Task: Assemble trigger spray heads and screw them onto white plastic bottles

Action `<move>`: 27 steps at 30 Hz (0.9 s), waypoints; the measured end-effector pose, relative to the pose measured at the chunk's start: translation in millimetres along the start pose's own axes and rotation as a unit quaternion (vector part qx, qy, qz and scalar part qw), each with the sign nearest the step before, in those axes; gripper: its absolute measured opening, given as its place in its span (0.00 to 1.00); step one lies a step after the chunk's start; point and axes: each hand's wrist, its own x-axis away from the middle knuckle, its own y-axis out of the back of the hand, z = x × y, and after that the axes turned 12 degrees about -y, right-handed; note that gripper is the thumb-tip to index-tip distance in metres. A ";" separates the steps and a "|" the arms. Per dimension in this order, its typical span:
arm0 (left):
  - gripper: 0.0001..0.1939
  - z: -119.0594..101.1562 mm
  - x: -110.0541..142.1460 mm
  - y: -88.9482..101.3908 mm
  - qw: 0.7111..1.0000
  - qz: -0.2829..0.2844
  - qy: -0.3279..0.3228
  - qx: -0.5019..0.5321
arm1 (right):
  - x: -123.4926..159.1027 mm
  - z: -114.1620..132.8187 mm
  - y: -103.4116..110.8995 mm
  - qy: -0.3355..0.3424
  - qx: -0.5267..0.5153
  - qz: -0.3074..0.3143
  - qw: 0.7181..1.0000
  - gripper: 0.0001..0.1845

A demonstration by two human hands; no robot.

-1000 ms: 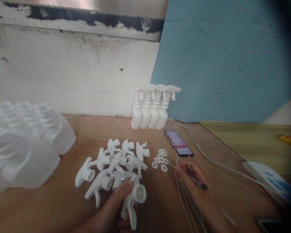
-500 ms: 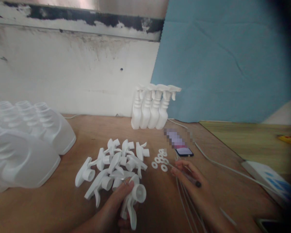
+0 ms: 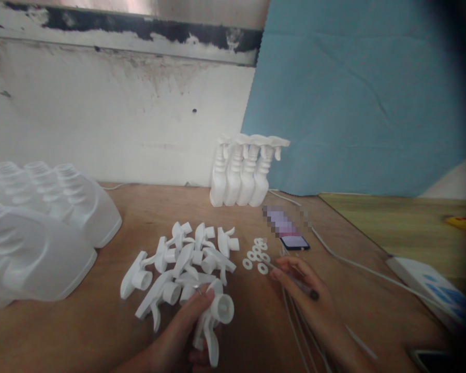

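My left hand (image 3: 188, 324) is closed around a white trigger sprayer head (image 3: 214, 321) at the near edge of the wooden table (image 3: 101, 321), its round collar facing up. My right hand (image 3: 301, 285) pinches a thin grey tool with a dark end (image 3: 297, 284); its tip points at a cluster of small white washers (image 3: 257, 256). A pile of several more white sprayer heads (image 3: 182, 264) lies just beyond my left hand. Thin white dip tubes (image 3: 295, 326) run under my right hand.
Translucent empty bottles (image 3: 42, 233) lie at the left. Several assembled white spray bottles (image 3: 244, 173) stand against the back wall. A phone (image 3: 294, 242) lies past the washers, with a white cable (image 3: 345, 261) running right toward a white box (image 3: 431, 290). A blue sheet (image 3: 353, 98) hangs behind.
My right hand has slid left with the thin tool, bringing its tip closer to the washers. My left hand keeps the sprayer head almost still.
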 end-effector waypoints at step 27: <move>0.30 2.1 -1.7 1.2 1.000 -0.001 0.008 0.011 | 8.7 -2.4 -5.7 0.120 0.083 0.144 0.979 0.09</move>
